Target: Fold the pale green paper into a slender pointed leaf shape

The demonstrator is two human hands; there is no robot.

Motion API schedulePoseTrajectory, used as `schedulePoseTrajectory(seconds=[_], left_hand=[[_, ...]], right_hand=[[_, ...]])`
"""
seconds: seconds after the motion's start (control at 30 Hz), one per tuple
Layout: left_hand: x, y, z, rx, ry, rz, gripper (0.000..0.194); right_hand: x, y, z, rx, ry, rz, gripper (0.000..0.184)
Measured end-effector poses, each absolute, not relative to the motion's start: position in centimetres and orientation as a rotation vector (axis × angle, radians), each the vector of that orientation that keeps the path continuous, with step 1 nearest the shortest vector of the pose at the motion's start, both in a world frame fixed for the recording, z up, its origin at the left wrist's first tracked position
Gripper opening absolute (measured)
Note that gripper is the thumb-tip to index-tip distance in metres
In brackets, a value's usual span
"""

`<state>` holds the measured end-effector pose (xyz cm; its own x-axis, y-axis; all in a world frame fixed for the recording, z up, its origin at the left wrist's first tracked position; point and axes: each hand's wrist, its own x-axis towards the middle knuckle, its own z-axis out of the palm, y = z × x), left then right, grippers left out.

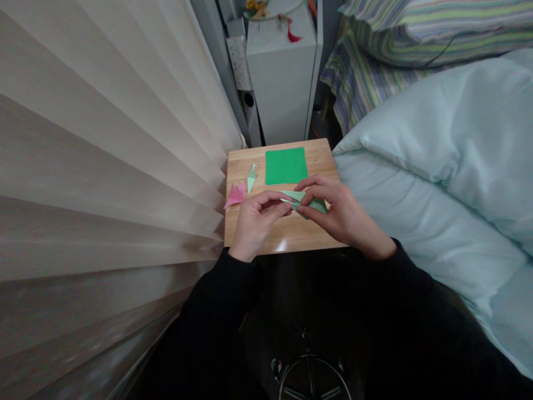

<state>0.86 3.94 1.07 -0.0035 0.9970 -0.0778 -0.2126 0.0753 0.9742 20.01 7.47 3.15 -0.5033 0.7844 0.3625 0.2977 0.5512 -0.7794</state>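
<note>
Pale green origami paper [320, 205], partly folded, seen in the head view: it is held between both hands above the near half of the wooden worktop [291, 238]. We see the left hand [259, 218] nearly closed, thumb and fingertips pinching the paper's left end. The right hand [339, 210] is half open and curled over the other end, its thumb below and its fingers above, the paper gripped between them. Beyond them lies a square of bright green paper [286, 165]; to its left we note a slender pale green folded figure [251, 179] and, nearer the edge, a pink folded figure [236, 194]. We judge the step in hand to be the shaping of a narrow fold. As we read it, the next move calls for aligned edges, a steady left pinch and a firm crease pressed by the right fingertips.
</note>
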Motion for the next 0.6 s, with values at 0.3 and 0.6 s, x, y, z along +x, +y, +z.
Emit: schedulePoseTrajectory(seconds=[0.3, 0.6], left_hand=[[0.9, 3.8, 1.2, 0.981, 1.144, 1.351, 0.021], [0.9, 3.8, 1.5, 0.928, 1.099, 1.355, 0.023]], right_hand=[[19.0, 6.6, 3.2, -0.859, -2.006, 0.777, 0.018], [18.9, 6.4, 3.6, -0.860, -1.990, 0.802, 0.018]])
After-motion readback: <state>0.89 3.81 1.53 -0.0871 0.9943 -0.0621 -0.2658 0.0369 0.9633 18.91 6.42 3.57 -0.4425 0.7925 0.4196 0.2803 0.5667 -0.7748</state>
